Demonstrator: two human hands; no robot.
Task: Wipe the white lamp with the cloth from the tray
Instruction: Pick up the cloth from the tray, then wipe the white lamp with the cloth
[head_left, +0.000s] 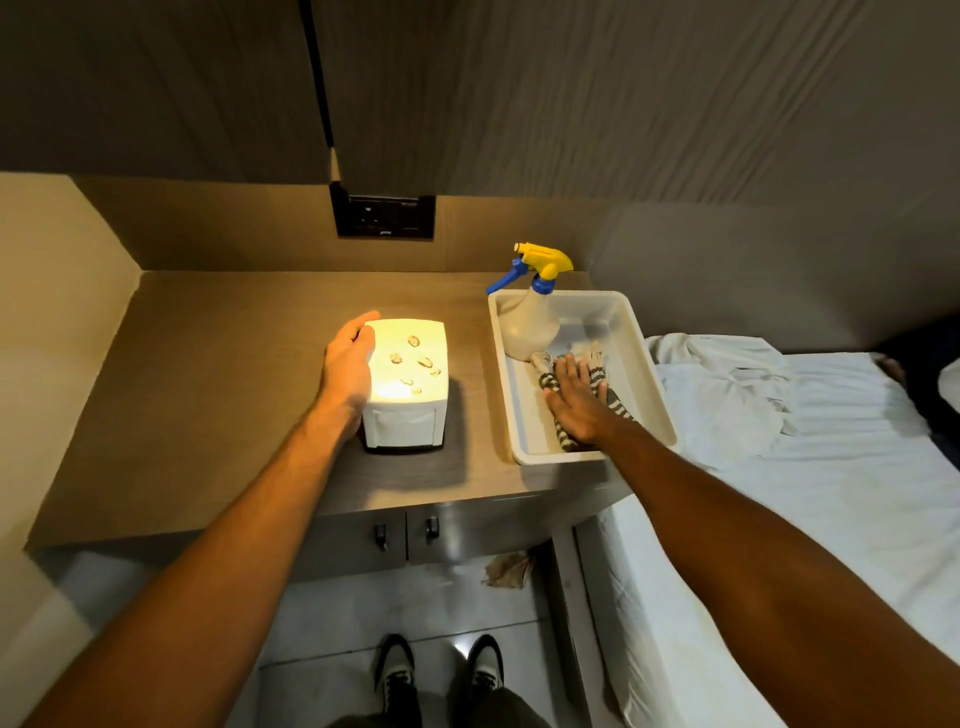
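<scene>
The white lamp (408, 382) is a lit box-shaped block on the bedside counter, glowing yellow on top with several small leaf-like marks. My left hand (349, 364) is wrapped around its left side, fingers reaching over the far top corner. To the right stands a white tray (519, 415). In it lies a crumpled striped cloth (597, 366), dark and pale. My right hand (576, 400) lies flat on top of the cloth with fingers spread, covering most of it.
A spray bottle (532, 312) with a yellow and blue trigger head stands in the tray's far left corner. A black wall socket (384, 215) sits behind the counter. A bed with white sheets (810, 441) adjoins the tray's right side. Cabinet doors and my shoes are below.
</scene>
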